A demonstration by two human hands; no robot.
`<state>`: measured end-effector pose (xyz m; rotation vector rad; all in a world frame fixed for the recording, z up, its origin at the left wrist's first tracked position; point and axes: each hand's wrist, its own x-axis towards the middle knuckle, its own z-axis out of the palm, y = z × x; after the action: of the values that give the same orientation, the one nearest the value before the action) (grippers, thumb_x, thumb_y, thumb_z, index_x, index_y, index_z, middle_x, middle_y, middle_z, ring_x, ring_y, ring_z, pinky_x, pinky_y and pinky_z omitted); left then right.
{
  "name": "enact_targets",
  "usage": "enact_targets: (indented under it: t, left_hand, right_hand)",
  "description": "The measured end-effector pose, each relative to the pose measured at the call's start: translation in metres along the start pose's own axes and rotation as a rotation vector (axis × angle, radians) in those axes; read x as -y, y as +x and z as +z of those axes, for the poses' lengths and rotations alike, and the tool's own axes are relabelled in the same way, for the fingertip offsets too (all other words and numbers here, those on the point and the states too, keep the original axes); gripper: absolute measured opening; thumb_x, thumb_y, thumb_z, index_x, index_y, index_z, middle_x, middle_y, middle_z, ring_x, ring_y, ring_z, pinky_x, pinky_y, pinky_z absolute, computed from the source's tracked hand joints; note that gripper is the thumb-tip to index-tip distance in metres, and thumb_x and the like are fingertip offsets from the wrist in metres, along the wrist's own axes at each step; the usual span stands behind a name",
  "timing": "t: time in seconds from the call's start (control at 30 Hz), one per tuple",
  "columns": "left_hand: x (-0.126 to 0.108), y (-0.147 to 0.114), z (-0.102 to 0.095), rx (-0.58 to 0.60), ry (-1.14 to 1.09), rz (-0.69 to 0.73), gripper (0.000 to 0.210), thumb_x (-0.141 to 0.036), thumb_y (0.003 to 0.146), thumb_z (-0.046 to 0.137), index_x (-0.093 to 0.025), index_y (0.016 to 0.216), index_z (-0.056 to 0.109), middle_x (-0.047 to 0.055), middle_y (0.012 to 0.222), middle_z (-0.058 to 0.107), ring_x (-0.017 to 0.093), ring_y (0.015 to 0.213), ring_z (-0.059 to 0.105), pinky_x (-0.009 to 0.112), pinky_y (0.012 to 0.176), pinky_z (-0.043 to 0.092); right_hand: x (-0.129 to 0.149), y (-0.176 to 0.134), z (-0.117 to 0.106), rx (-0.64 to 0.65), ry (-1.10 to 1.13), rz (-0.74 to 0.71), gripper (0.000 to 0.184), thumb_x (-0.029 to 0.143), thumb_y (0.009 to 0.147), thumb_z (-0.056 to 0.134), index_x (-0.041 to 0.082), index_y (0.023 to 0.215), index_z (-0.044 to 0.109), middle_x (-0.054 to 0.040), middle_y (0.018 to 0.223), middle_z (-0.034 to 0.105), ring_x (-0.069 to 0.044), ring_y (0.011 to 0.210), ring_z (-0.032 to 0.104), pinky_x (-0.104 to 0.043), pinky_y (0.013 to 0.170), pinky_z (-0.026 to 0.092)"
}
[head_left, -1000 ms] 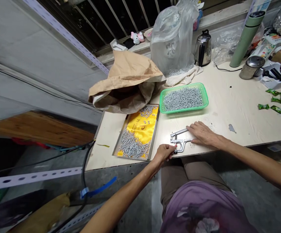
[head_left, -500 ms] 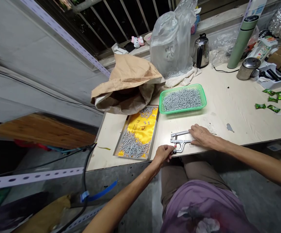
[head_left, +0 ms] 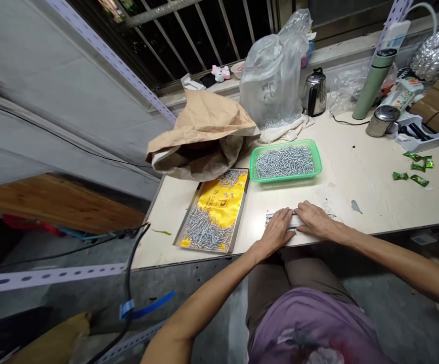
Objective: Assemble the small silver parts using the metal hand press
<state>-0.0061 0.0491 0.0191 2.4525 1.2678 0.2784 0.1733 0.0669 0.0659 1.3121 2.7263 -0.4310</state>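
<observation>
A grey metal hand tool with two long lever arms (head_left: 296,221) lies at the front edge of the table, mostly covered by my hands. My left hand (head_left: 278,230) is closed over its middle and left part, and only a bit of the spring end shows past the fingers. My right hand (head_left: 313,219) grips the right end of the arms, its fingertips close to those of my left hand. Left of the tool is a shallow tray (head_left: 237,222) with a yellow lining and many small silver metal pieces. Behind it stands a green plastic basket (head_left: 286,179) full of similar pieces.
A crumpled brown paper bag (head_left: 208,121) opens over the tray's back edge. Further back are a clear plastic bag (head_left: 270,83), a steel kettle (head_left: 315,93), a green flask (head_left: 373,88) and a steel cup (head_left: 382,123). Green-wrapped sweets (head_left: 419,167) lie at the right.
My left hand has moved from the tool's lower left tip up and right onto its arms, covering them. My right hand stays at the right end. The view has shifted slightly.
</observation>
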Motion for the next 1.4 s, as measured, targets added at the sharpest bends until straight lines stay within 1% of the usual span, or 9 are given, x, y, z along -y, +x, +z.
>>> enact_targets:
  t: [0.4, 0.63, 0.87, 0.93, 1.03, 1.1, 1.2, 1.3, 1.4]
  left_hand:
    - [-0.011, 0.016, -0.025, 0.227, 0.14, -0.045, 0.059, -0.036, 0.08, 0.067, -0.015, 0.13, 0.043, 0.011, 0.117, 0.056, 0.026, 0.107, 0.05, 0.039, 0.091, 0.045]
    - [-0.014, 0.01, -0.021, 0.205, 0.124, -0.059, 0.024, -0.033, 0.087, 0.06, -0.02, 0.107, 0.059, 0.006, 0.1, 0.061, 0.023, 0.099, 0.051, 0.034, 0.081, 0.045]
    - [-0.021, 0.007, -0.014, 0.157, 0.095, -0.096, 0.019, -0.03, 0.089, 0.057, -0.021, 0.104, 0.064, 0.006, 0.096, 0.065, 0.023, 0.098, 0.055, 0.034, 0.079, 0.047]
    - [-0.018, 0.004, -0.011, 0.091, 0.048, -0.092, 0.028, -0.03, 0.086, 0.061, -0.021, 0.113, 0.061, 0.007, 0.109, 0.065, 0.023, 0.103, 0.054, 0.035, 0.085, 0.048]
    - [-0.007, -0.006, -0.01, -0.059, -0.052, -0.087, 0.054, -0.033, 0.079, 0.069, -0.019, 0.129, 0.051, 0.011, 0.132, 0.054, 0.025, 0.121, 0.048, 0.038, 0.098, 0.044]
    - [0.004, -0.019, -0.017, -0.173, -0.111, -0.17, 0.052, -0.034, 0.081, 0.066, -0.018, 0.129, 0.052, 0.012, 0.132, 0.054, 0.025, 0.122, 0.049, 0.039, 0.1, 0.043]
    - [0.016, -0.04, -0.033, -0.223, -0.146, -0.427, 0.026, -0.032, 0.089, 0.052, -0.018, 0.105, 0.067, 0.009, 0.105, 0.067, 0.021, 0.1, 0.06, 0.034, 0.089, 0.046]
    - [0.016, -0.05, -0.046, -0.072, -0.109, -0.634, 0.025, -0.034, 0.087, 0.055, -0.016, 0.081, 0.07, 0.008, 0.087, 0.069, 0.019, 0.087, 0.061, 0.03, 0.08, 0.046]
    - [0.006, -0.045, -0.049, 0.088, -0.095, -0.749, 0.026, -0.041, 0.08, 0.061, -0.017, 0.076, 0.07, 0.008, 0.088, 0.07, 0.02, 0.087, 0.061, 0.027, 0.073, 0.044]
  right_hand:
    - [0.004, -0.003, -0.003, 0.026, -0.091, 0.111, 0.045, 0.034, 0.074, 0.077, 0.009, 0.108, 0.059, -0.0137, 0.103, 0.059, -0.028, 0.098, 0.051, -0.034, 0.079, 0.045]
    - [0.008, -0.013, 0.006, 0.044, -0.067, 0.048, 0.013, 0.024, 0.09, 0.059, 0.013, 0.096, 0.063, -0.01, 0.094, 0.061, -0.023, 0.091, 0.054, -0.032, 0.076, 0.04]
    - [0.005, -0.015, 0.014, 0.032, -0.026, 0.04, 0.012, 0.022, 0.092, 0.054, 0.014, 0.095, 0.063, -0.0087, 0.088, 0.062, -0.022, 0.088, 0.055, -0.031, 0.074, 0.041]
    - [0.0, -0.016, 0.015, -0.036, -0.021, 0.05, 0.019, 0.028, 0.087, 0.063, 0.013, 0.099, 0.062, -0.0103, 0.092, 0.061, -0.024, 0.091, 0.055, -0.033, 0.077, 0.043]
    - [-0.011, -0.022, 0.022, -0.176, 0.026, 0.018, 0.052, 0.042, 0.077, 0.071, 0.014, 0.118, 0.056, -0.0146, 0.109, 0.058, -0.029, 0.102, 0.053, -0.039, 0.084, 0.046]
    - [-0.016, -0.029, 0.03, -0.262, 0.052, -0.029, 0.066, 0.046, 0.076, 0.071, 0.015, 0.13, 0.048, -0.0181, 0.127, 0.05, -0.033, 0.116, 0.046, -0.045, 0.092, 0.044]
    - [-0.015, -0.039, 0.042, -0.367, 0.11, -0.057, 0.06, 0.041, 0.084, 0.064, 0.016, 0.135, 0.043, -0.0178, 0.138, 0.041, -0.033, 0.129, 0.035, -0.048, 0.1, 0.039]
    - [-0.004, -0.043, 0.053, -0.421, 0.217, -0.031, 0.042, 0.033, 0.09, 0.055, 0.017, 0.128, 0.05, -0.0143, 0.124, 0.051, -0.028, 0.117, 0.045, -0.044, 0.096, 0.043]
    - [0.01, -0.038, 0.059, -0.419, 0.244, 0.017, 0.032, 0.028, 0.09, 0.056, 0.017, 0.12, 0.057, -0.011, 0.106, 0.058, -0.025, 0.1, 0.051, -0.038, 0.087, 0.046]
